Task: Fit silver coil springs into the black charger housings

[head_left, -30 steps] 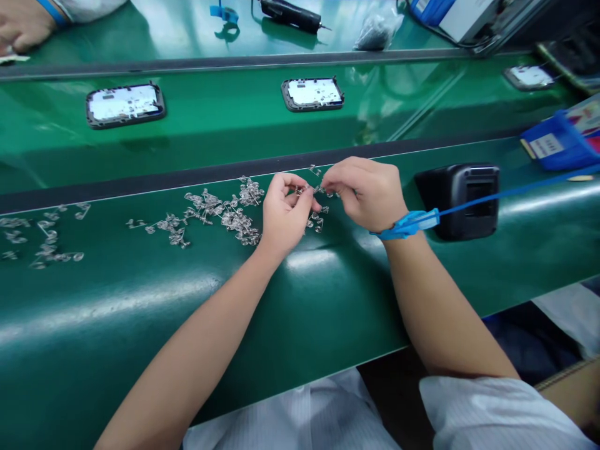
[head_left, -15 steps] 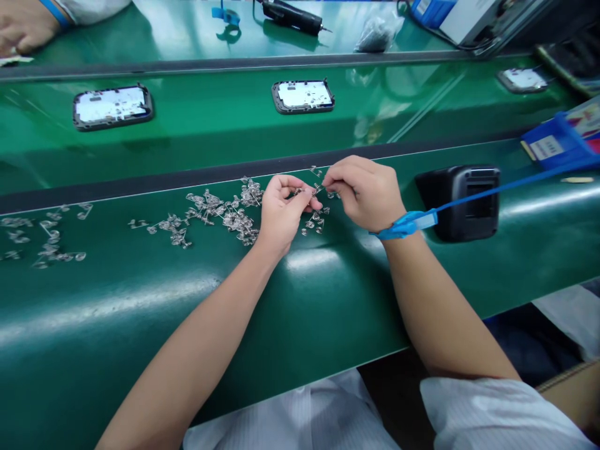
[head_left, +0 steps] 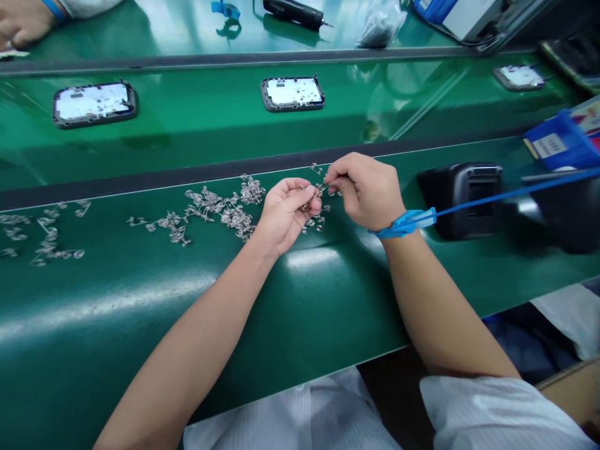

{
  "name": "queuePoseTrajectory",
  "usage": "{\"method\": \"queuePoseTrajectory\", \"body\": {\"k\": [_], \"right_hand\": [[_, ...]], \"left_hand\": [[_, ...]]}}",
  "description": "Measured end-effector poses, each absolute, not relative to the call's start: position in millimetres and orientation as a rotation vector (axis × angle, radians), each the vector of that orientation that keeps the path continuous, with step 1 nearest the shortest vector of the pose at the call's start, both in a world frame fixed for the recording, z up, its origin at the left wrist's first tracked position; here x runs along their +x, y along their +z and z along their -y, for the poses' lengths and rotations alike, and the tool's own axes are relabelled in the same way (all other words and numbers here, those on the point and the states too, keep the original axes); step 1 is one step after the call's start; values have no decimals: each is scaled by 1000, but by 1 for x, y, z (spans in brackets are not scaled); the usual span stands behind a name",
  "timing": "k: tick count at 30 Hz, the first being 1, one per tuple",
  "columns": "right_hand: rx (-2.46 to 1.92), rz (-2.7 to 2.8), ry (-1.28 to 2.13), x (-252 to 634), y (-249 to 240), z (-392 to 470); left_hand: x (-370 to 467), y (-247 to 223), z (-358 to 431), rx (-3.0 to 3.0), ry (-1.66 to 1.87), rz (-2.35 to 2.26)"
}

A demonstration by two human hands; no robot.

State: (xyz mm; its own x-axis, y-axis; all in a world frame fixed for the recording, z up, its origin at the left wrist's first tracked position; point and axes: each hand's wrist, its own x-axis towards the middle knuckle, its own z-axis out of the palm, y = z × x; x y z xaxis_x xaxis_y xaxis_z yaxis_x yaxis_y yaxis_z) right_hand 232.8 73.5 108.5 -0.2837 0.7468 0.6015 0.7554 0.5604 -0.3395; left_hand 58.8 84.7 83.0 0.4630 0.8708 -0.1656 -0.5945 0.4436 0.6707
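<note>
My left hand [head_left: 287,211] is closed on a small clump of battery contact springs [head_left: 310,203], gripped between thumb and fingers. Just to its right, my right hand [head_left: 364,189] pinches the end of one wire spring at the clump's edge. A blue wrist strap [head_left: 404,224] with a cord is around my right wrist. Beside my left hand lies a tangled pile of the same silvery springs [head_left: 237,217] on the green bench [head_left: 328,312]. A few loose springs [head_left: 320,223] lie under and behind my hands.
More springs [head_left: 49,240] are scattered at the far left. Black plastic housings [head_left: 469,200] stand on the right near a blue bin [head_left: 557,142]. Beyond, a green conveyor [head_left: 187,134] carries circuit-board units [head_left: 293,94]. Across it are an electric screwdriver [head_left: 294,14] and another person's hand [head_left: 23,25].
The units on the conveyor have moved left. A second black housing has appeared at the right edge. My left hand has turned a little, its fingers still around the springs.
</note>
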Motion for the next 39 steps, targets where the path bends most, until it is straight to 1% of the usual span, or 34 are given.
{"method": "queuePoseTrajectory", "body": {"k": [7, 12, 15, 22, 28, 36, 39], "right_hand": [[-1134, 1997, 65, 231, 110, -71], [-1065, 1858, 412, 233, 110, -70], [-1034, 1806, 513, 234, 110, -71], [-1057, 1957, 250, 235, 117, -72], [-993, 1869, 432, 234, 118, -69], [-1083, 1891, 282, 231, 117, -70], [-1143, 1841, 377, 228, 113, -70]], "left_hand": [[57, 86, -84, 541, 847, -452], [57, 87, -84, 507, 889, -470], [57, 86, -84, 495, 905, -466], [56, 88, -83, 464, 878, -441], [56, 91, -84, 416, 882, -477], [56, 90, -82, 446, 890, -441], [56, 87, -82, 478, 889, -468]]}}
